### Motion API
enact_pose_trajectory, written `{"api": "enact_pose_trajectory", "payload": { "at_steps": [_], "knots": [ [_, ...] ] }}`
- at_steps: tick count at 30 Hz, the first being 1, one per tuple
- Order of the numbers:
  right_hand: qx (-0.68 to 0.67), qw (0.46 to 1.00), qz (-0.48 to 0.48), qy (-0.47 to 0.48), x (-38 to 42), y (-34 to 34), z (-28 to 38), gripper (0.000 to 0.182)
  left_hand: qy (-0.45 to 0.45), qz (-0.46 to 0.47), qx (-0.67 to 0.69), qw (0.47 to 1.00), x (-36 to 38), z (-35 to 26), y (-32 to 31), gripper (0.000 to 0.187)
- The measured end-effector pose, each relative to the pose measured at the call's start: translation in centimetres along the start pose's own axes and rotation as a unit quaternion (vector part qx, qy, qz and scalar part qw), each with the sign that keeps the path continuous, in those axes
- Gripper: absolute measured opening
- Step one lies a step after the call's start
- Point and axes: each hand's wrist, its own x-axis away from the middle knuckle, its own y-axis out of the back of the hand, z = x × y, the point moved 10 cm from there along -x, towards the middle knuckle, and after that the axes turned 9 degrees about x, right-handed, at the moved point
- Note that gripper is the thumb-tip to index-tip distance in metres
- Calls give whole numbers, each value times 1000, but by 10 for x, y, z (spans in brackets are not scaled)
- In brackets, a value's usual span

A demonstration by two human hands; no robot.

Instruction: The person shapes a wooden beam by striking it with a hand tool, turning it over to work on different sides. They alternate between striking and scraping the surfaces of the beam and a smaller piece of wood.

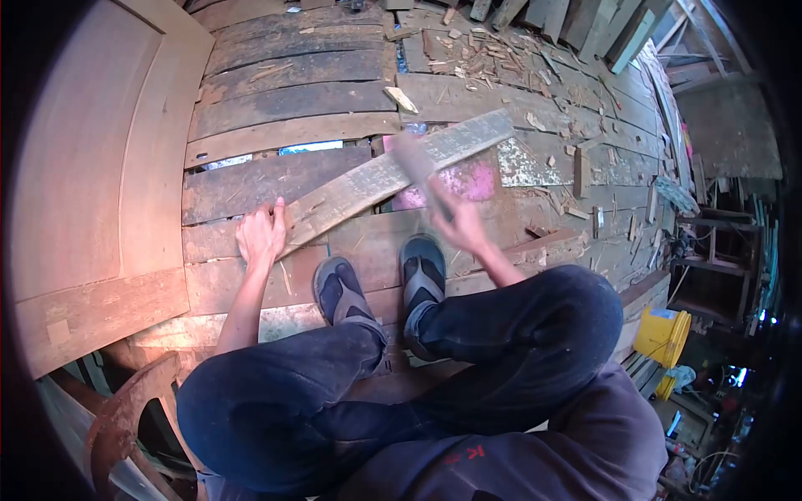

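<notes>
A long weathered board lies at a slant across the plank floor, its lower left end near my left hand. The fingers of that hand are wrapped round the board's end. My right hand grips the handle of a tool with a broad brownish end, blurred by motion, over the middle of the board. The tool's exact kind is too smeared to tell. Under the board is a pink patch on the floor.
Both shod feet rest below the board. A wooden panel stands at the left. Wood chips and a small block lie on the floor. A yellow container is at the right. Narrow gaps run between floor planks.
</notes>
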Motion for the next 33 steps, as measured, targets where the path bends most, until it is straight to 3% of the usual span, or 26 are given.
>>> {"api": "enact_pose_trajectory", "payload": {
  "at_steps": [2,4,6,8,10,12,13,15,18,21,23,24,26,29,32,33],
  "knots": [
    [67,994,-10,82,5,13,22,70,-2,5,-1,1000,3,0,-1,57],
    [57,998,-22,-15,-7,31,-45,66,-6,9,5,1000,4,-1,-5,58],
    [-55,970,-59,-228,-11,49,-161,59,-2,5,0,1000,4,2,-4,58],
    [62,949,-117,-286,-12,104,-163,55,-1,2,-16,1000,2,0,-3,58],
    [11,954,-96,-283,-15,77,-148,55,6,11,-12,1000,0,-3,0,59],
    [47,982,-151,-101,-12,51,-71,58,7,17,-11,1000,5,-3,-3,59],
    [-63,994,-71,-48,-8,29,-33,62,3,13,-13,1000,5,0,-3,59],
    [-27,996,-54,60,-7,24,24,67,18,25,-32,999,2,1,-3,60],
    [-63,993,99,-10,-11,15,-10,71,16,33,-20,999,3,4,-9,61],
    [-78,987,103,92,-32,31,-24,75,17,33,-35,999,2,6,-10,64],
    [-48,975,209,60,-34,28,-37,77,13,24,-38,999,2,7,-12,65],
    [-49,979,168,106,-35,52,-18,79,10,13,-35,999,2,7,-11,66],
    [57,972,222,43,-36,61,-26,82,8,16,-37,999,-1,10,-15,68],
    [51,989,135,-13,-27,81,-52,86,10,31,-62,998,-5,20,-21,70],
    [22,993,109,-33,-14,87,-84,89,7,29,-71,997,-6,20,-20,71],
    [20,987,140,-77,-9,84,-100,88,6,26,-71,997,-6,19,-21,71]
  ]
}}
